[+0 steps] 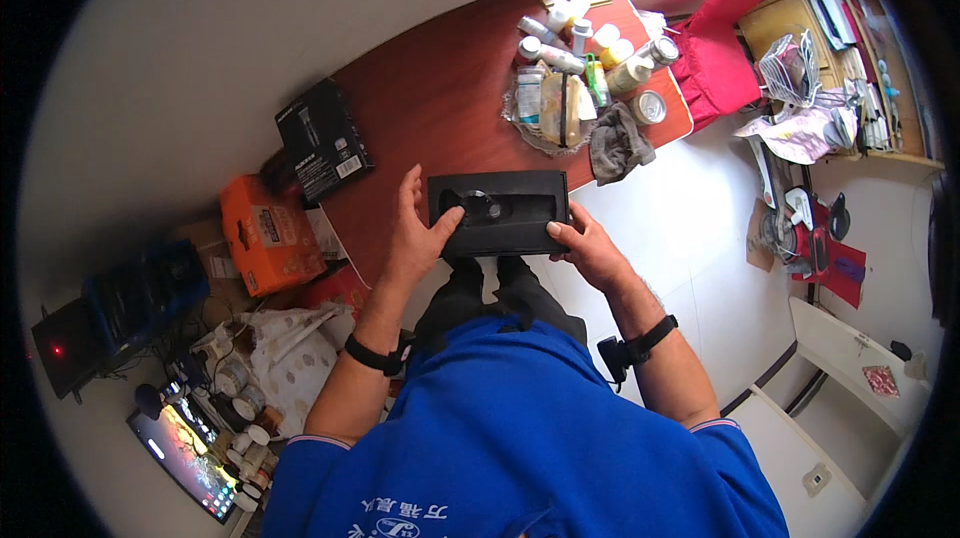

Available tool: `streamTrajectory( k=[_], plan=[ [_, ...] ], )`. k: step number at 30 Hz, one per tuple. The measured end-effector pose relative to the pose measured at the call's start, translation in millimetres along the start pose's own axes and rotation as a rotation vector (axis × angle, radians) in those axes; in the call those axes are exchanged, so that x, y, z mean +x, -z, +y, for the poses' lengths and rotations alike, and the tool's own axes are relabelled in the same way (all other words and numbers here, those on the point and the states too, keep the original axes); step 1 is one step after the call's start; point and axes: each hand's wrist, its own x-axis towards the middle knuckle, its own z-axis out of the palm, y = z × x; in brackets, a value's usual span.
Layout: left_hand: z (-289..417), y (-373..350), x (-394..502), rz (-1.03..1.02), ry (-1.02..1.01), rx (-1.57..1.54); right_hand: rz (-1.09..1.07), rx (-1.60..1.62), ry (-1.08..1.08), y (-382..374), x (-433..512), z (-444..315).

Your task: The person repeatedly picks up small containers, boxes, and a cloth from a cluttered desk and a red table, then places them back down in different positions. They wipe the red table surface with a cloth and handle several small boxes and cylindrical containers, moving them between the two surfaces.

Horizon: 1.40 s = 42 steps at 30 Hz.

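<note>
In front of my body is a shallow black box (pixel 517 236) with a long moulded recess. A small shiny round part (pixel 494 211) and a curved, glossy rim show at the recess's left end. My right hand (pixel 596 247) grips the box's right end, thumb on top and fingers round the edge. At the other end, my left hand (pixel 420 229) lays its thumb over the box by the recess. Its visible fingers stretch up beside the box's left edge, apart from the thumb; whether other fingers support it underneath is hidden.
The box overlaps the near edge of a reddish-brown table (pixel 427 95). A printed black carton (pixel 321 136) stands at the left. Bottles, a tray (pixel 536 139) of packets and a grey cloth (pixel 619 144) crowd the right. An orange box (pixel 270 234) sits at lower left; a red-covered chair (pixel 716 50) stands beyond.
</note>
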Motion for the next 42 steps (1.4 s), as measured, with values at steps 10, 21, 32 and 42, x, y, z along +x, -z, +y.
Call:
streamTrajectory(
  k=[10,21,32,42],
  plan=[
    [47,-37,9,0.002,-0.408,0.338,0.009,0.082,0.021,36,-5,11],
    [52,-56,4,0.233,-0.371,0.397,0.05,0.109,0.056,59,-16,23],
    [25,-77,-8,0.171,-0.234,0.509,0.104,0.145,0.044,57,-18,44],
    [-50,-87,0,0.115,0.118,0.233,0.035,0.126,-0.088,56,40,79]
  ],
)
